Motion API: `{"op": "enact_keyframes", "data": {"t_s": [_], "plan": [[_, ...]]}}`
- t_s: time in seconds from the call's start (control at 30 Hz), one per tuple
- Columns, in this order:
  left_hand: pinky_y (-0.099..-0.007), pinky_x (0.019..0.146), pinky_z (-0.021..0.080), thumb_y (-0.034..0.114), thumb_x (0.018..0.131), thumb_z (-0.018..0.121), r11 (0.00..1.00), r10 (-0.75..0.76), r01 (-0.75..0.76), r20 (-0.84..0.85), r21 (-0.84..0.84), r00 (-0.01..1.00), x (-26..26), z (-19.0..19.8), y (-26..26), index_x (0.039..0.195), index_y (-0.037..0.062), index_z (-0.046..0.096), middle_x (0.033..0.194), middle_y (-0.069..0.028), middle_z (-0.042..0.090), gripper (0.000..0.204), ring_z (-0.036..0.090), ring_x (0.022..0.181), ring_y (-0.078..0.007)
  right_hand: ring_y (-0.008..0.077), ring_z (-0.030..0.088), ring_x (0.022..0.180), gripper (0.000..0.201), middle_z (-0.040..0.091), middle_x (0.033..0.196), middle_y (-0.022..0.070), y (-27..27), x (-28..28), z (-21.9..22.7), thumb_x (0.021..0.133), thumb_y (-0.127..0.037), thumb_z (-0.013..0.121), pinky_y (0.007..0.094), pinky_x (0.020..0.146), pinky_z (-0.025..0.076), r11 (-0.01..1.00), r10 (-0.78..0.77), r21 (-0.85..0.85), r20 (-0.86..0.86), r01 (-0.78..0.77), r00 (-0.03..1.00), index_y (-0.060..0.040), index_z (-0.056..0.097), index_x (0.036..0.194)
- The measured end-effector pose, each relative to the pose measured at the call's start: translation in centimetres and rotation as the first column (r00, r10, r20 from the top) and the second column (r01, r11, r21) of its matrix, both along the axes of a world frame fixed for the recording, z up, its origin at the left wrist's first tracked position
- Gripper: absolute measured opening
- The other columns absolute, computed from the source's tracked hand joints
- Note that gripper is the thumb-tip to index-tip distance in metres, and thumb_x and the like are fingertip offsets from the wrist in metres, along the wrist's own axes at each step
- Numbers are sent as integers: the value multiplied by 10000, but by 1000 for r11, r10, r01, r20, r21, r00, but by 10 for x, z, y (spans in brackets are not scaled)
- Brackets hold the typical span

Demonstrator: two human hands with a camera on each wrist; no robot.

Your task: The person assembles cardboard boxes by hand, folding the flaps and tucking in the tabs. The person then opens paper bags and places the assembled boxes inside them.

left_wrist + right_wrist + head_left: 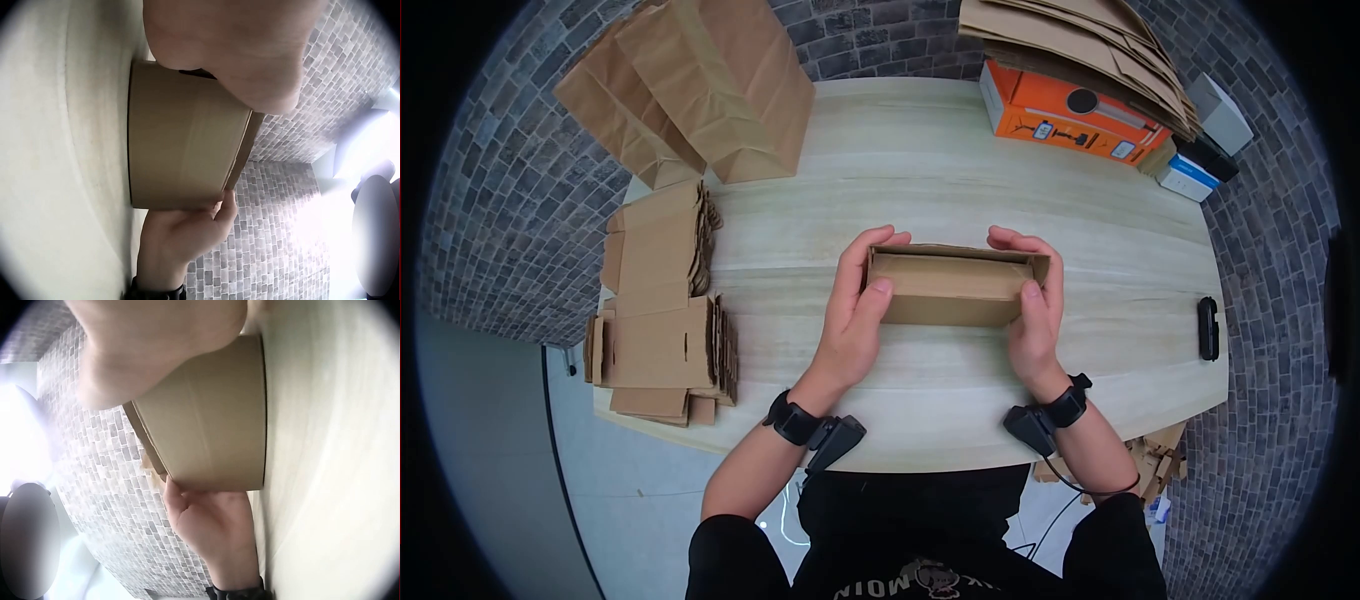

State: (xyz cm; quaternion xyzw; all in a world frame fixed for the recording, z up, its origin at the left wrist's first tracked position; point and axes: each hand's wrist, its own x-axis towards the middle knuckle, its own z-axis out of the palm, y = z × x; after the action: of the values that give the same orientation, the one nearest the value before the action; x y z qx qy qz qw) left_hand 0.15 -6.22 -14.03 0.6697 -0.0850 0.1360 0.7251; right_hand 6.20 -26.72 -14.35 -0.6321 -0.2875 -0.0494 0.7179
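Box (pixel 948 311): one, centre of frame. Left hand (pixel 852 318): fingers grasp box's left end. Right hand (pixel 1034 315): fingers grasp right end. Table (pixel 920 410): one, under both hands. Paper bags (pixel 725 90): two, upper left. Carton stacks (pixel 662 347): two, left. Orange box (pixel 1065 112): one, upper right. Black device (pixel 1208 329): one, right.

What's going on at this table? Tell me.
A person holds a small cardboard box by its two ends, left grip on one and right grip on the other, thumbs on the near side. To the left on the table are stacks of flat cardboard, with brown paper bags behind them. An orange box sits at the far right, under more cardboard sheets.
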Motion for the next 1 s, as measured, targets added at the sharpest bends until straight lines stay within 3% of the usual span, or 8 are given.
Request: {"op": "enact_keyframes", "data": {"t_s": [0.07,0.3,0.37,0.7,0.8,0.87,0.9,1.0], "plan": [[-358,1125,295,151,992,390,996,-13,13,-5,-87,1000,1,-1,0,1466,38,338,1409,-157,482,490,441,1301,-222,265,476,1280,405,504,1388,186,0,0,1,1000,-202,408,399,1097,344,1000,-26,11,-29,27,999,1,427,1349],[-355,1139,281,148,984,377,994,-26,23,-27,-106,999,2,4,1,1530,35,272,1447,-171,461,567,436,1322,-230,258,497,1263,420,527,1372,175,2,0,3,1016,-176,394,391,1088,359,997,-58,40,-24,59,998,-11,411,1402],[-392,1131,310,289,985,456,984,-98,87,-66,-156,993,2,6,4,1551,29,184,1475,-208,422,679,437,1333,-269,260,503,1259,401,527,1372,178,0,1,4,1013,-163,399,390,1086,363,999,-47,24,5,47,999,-16,418,1386],[-386,1163,236,215,953,405,992,-94,84,-110,-96,990,2,14,5,1573,35,124,1511,-201,386,703,381,1384,-274,262,501,1258,408,522,1369,195,-1,-2,7,1015,-208,402,390,1084,368,999,8,46,-44,-6,999,-4,409,1369],[-384,1160,243,203,954,410,992,-81,71,-98,-101,992,2,11,6,1556,33,189,1501,-192,400,663,388,1373,-267,264,505,1256,425,539,1352,191,0,-2,8,1024,-233,379,391,1086,366,994,17,104,-47,-12,999,2,416,1376],[-390,1154,254,205,955,432,996,-53,49,-57,-75,997,3,4,8,1472,27,347,1487,-188,415,554,396,1361,-258,266,508,1258,436,552,1346,195,-1,0,10,1032,-263,353,395,1089,363,997,-7,77,-64,12,998,9,450,1360],[-390,1154,254,205,955,432,996,-54,49,-57,-75,997,3,3,7,1472,27,347,1487,-188,415,554,396,1361,-258,266,508,1258,436,552,1346,195,0,-1,11,1032,-263,353,395,1089,363,997,-8,78,-63,13,998,9,450,1360],[-398,1151,261,209,959,451,977,-41,39,-6,-208,999,3,0,5,1345,19,467,1472,-187,428,429,402,1349,-251,272,507,1263,429,556,1351,205,3,-2,13,1023,-272,363,397,1095,354,993,-69,88,-125,80,990,24,520,1290]]}}
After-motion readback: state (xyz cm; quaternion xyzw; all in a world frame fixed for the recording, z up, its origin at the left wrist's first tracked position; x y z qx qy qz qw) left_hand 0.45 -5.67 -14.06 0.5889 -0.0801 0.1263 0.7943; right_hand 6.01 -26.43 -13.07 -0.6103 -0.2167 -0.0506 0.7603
